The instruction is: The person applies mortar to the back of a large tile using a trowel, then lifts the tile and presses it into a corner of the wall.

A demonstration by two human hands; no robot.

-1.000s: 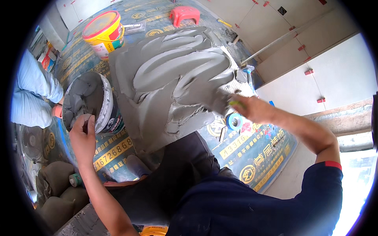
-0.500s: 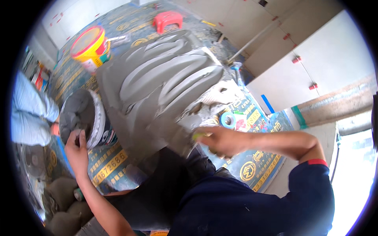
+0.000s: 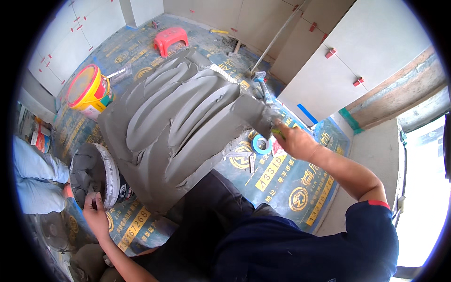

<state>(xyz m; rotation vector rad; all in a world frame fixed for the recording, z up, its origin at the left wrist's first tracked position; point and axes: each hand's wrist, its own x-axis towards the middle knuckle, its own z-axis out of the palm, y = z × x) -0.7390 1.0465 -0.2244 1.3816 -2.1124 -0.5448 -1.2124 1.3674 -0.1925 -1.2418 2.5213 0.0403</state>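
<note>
My right hand (image 3: 296, 141) is wrapped round the yellow-green handle of a grey-coated trowel (image 3: 251, 113), whose blade rests at the right edge of thick grey mortar (image 3: 164, 113) spread in ridged swirls over a large slab on the floor. My left hand (image 3: 97, 216) grips the near rim of a bucket (image 3: 112, 174) holding grey mortar, left of the slab. A roll of blue tape (image 3: 261, 144) and a metal square (image 3: 249, 157) lie beside the slab on the right.
A yellow bucket (image 3: 89, 94), red stool (image 3: 170, 40) and tiled walls (image 3: 366, 37) with red clips surround the back. Another person's legs (image 3: 37, 178) are at the left edge. A tool with a blue-grey handle (image 3: 264, 89) and a long pole (image 3: 275, 40) are behind the slab.
The trowel swept down toward me, then back up and right, smoothing the slab's right side. The view has shifted, and my left hand remains at the bucket rim.
</note>
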